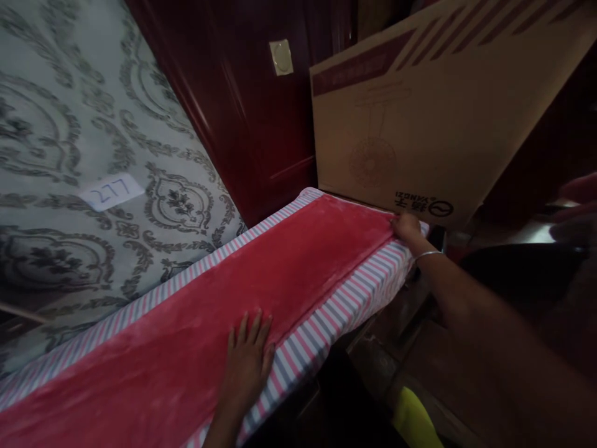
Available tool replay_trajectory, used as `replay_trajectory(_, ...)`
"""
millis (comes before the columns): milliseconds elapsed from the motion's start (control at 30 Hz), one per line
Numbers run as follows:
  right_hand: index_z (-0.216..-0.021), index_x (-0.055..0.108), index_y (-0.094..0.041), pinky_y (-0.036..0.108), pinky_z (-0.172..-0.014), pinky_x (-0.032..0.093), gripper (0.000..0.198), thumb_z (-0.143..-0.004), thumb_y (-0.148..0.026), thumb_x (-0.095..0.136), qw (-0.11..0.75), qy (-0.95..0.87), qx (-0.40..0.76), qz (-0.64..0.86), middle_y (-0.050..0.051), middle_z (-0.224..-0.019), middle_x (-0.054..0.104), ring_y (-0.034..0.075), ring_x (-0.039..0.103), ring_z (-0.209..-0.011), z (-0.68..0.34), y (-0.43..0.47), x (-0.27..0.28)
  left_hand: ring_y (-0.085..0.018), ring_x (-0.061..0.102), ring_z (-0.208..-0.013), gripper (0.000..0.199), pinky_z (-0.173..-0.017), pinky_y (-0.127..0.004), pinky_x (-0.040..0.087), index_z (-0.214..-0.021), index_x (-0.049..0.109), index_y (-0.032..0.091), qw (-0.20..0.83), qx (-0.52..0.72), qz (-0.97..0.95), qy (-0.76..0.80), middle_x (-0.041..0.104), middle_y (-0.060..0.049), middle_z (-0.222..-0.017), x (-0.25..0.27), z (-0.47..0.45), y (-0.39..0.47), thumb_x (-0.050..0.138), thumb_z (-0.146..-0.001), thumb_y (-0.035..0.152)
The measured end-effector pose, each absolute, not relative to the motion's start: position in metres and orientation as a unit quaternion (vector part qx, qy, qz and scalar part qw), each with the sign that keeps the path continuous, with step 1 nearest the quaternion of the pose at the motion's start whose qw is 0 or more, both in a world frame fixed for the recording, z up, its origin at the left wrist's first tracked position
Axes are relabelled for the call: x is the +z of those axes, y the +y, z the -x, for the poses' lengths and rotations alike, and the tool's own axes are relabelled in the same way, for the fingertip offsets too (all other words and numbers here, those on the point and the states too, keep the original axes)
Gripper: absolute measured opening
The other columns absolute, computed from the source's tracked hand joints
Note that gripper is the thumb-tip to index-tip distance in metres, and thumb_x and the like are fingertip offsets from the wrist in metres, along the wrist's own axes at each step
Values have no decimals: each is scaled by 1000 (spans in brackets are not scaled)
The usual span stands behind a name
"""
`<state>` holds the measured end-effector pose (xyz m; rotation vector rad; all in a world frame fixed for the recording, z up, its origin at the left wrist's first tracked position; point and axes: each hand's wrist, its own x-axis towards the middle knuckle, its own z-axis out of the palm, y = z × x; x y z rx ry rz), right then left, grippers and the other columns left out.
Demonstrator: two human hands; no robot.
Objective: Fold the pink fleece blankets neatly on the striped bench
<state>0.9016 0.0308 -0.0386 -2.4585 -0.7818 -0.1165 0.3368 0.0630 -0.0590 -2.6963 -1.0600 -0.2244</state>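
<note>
A long red cloth (280,255) lies over a striped sheet (345,305) on a narrow raised surface. My left hand (249,361) rests flat on the red cloth near its front edge, fingers spread. At the far right corner, my right hand (407,228), with a bangle at the wrist, has its fingers closed on the cloth's edge. Faint creases run across the near part of the cloth, while the far part looks smoother. The striped sheet shows along both long sides and hangs down at the front.
A large cardboard box (364,124) stands upright just beyond the far end. Patterned wallpaper (177,199) with a paper label (112,191) reading 277 borders the left side. Behind is a dark red panel (242,93). Something yellow (414,420) shows low at the right.
</note>
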Motion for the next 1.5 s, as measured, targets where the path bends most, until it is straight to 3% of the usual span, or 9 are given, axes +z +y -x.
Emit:
replay_trajectory(100, -142, 55, -4, 56, -104, 43, 53, -98, -31, 44, 256, -301, -81, 915, 29, -143, 53, 41, 48, -132, -873, 37, -31, -33, 37, -149, 53, -118, -59, 31, -155, 42, 36, 111, -78, 919, -370, 44, -4, -161, -61, -337, 63, 41, -102, 37)
replay_trajectory(233, -157, 39, -16, 61, -118, 26, 65, -102, -49, 37, 176, -445, -109, 871, 18, -164, 32, 38, 24, -151, -821, 45, -40, -34, 35, -150, 52, -118, -62, 31, -154, 44, 36, 93, -71, 916, -384, 42, -4, -162, -61, -339, 62, 41, -102, 37)
replay_trajectory(400, -155, 44, -16, 62, -118, 24, 65, -102, -52, 34, 90, -448, -41, 889, 18, -162, 36, 38, 31, -149, -803, 42, -63, -34, 32, -152, 54, -120, -63, 30, -155, 43, 35, 61, -66, 913, -398, 40, -3, -163, -52, -344, 54, 46, -101, 36)
replay_trajectory(700, -152, 48, -15, 70, -113, 26, 65, -103, -51, 26, 120, -463, -52, 877, 22, -161, 37, 42, 24, -151, -775, 49, -50, -34, 27, -154, 54, -123, -66, 22, -154, 44, 28, 2, -77, 911, -406, 42, -7, -162, -39, -349, 37, 46, -101, 39)
replay_trajectory(833, -157, 41, -28, 66, -116, 27, 62, -102, -54, 29, 144, -602, -96, 780, 10, -167, 31, 37, 19, -154, -689, 48, -46, -35, 23, -155, 55, -123, -67, 19, -156, 41, 27, -21, -72, 913, -401, 39, -8, -164, -40, -350, 34, 43, -102, 41)
replay_trajectory(967, -156, 43, -35, 65, -114, 32, 58, -101, -51, 31, 97, -666, -61, 737, 6, -163, 38, 36, 29, -151, -637, 38, -66, -33, 24, -155, 58, -124, -63, 21, -157, 39, 27, -46, -73, 913, -400, 35, -9, -166, -35, -343, 30, 42, -102, 47)
replay_trajectory(1167, -155, 44, -32, 67, -111, 35, 61, -99, -49, 30, 106, -667, -77, 733, 7, -161, 42, 37, 34, -148, -641, 35, -86, -31, 25, -155, 61, -125, -58, 19, -158, 37, 24, 2, -70, 809, -583, 33, -12, -166, -14, -269, 21, 41, -102, 48)
replay_trajectory(1300, -155, 46, -29, 66, -110, 36, 64, -97, -49, 29, 105, -667, -76, 734, 8, -161, 42, 38, 35, -147, -643, 36, -89, -36, 23, -156, 64, -122, -62, 22, -159, 36, 23, 32, -23, 683, -729, 28, -16, -168, -14, -194, 11, 39, -102, 50)
replay_trajectory(1500, -154, 48, -27, 66, -109, 38, 68, -94, -51, 24, 112, -670, -80, 730, 9, -160, 42, 38, 36, -146, -645, 35, -93, -42, 16, -156, 67, -120, -67, 21, -161, 32, 26, 21, 6, 635, -772, 18, -15, -170, -28, -159, 1, 36, -101, 56)
